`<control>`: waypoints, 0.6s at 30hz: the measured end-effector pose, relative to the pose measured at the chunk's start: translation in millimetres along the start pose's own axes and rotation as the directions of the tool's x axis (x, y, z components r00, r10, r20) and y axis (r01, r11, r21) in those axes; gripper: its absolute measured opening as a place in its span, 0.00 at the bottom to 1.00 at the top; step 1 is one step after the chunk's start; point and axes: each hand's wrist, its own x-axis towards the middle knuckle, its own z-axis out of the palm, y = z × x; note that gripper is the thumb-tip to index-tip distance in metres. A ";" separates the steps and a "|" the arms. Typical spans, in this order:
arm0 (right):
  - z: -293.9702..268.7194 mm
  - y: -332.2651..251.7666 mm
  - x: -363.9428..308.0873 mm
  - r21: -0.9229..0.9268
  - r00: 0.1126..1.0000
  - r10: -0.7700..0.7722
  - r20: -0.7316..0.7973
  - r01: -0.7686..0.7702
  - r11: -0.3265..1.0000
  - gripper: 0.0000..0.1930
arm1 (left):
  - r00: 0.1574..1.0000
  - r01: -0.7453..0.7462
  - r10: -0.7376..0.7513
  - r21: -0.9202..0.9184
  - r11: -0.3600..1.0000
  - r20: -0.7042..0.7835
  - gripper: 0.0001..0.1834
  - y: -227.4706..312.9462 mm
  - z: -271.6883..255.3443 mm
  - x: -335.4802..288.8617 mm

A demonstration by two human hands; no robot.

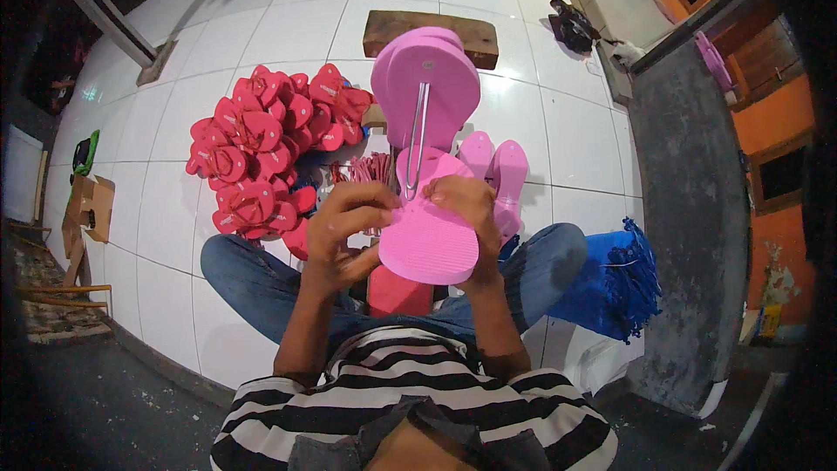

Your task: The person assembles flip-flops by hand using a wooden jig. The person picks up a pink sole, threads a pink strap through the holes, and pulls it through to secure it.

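Counts for you: hands 2, your left (pixel 336 240) and your right (pixel 472 216). Pink sole (pixel 429 249) between them: 1. Metal loop (pixel 420 135): 1. Upright pink soles (pixel 436 65): at least 2, overlapped, so you can't get an exact number. Loose pink soles (pixel 508 179) to your right: 2 visible. Red flip-flops (pixel 257 131): well over ten, too piled up to count. Blue bundle (pixel 610 275): 1. Wood beam (pixel 478 35): 1. Black bag (pixel 572 28): 1. Carton (pixel 99 209): 1.
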 end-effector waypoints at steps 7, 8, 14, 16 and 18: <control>-0.7 -1.7 15.6 0.027 1.000 0.012 -0.009 -0.011 1.000 0.24 | 1.000 -0.005 0.006 0.034 0.999 -0.018 0.21 -0.1 1.1 19.0; -1.3 -4.7 18.7 0.032 0.999 0.050 0.012 -0.050 0.998 0.24 | 1.000 0.007 -0.007 0.051 0.999 -0.005 0.21 2.0 -0.9 22.1; -3.3 -31.7 22.5 -0.089 0.916 0.391 0.086 -0.384 0.919 0.30 | 0.908 0.338 -0.386 -0.260 0.904 -0.162 0.18 26.0 12.2 41.3; 1.7 -30.3 22.0 -0.134 0.891 0.453 0.040 -0.444 0.886 0.34 | 0.860 0.436 -0.493 -0.315 0.843 -0.129 0.18 17.0 14.2 43.2; 8.2 -13.0 29.6 -0.233 0.884 0.465 -0.051 -0.463 0.855 0.37 | 0.836 0.516 -0.540 -0.199 0.833 -0.094 0.18 -2.6 15.3 48.9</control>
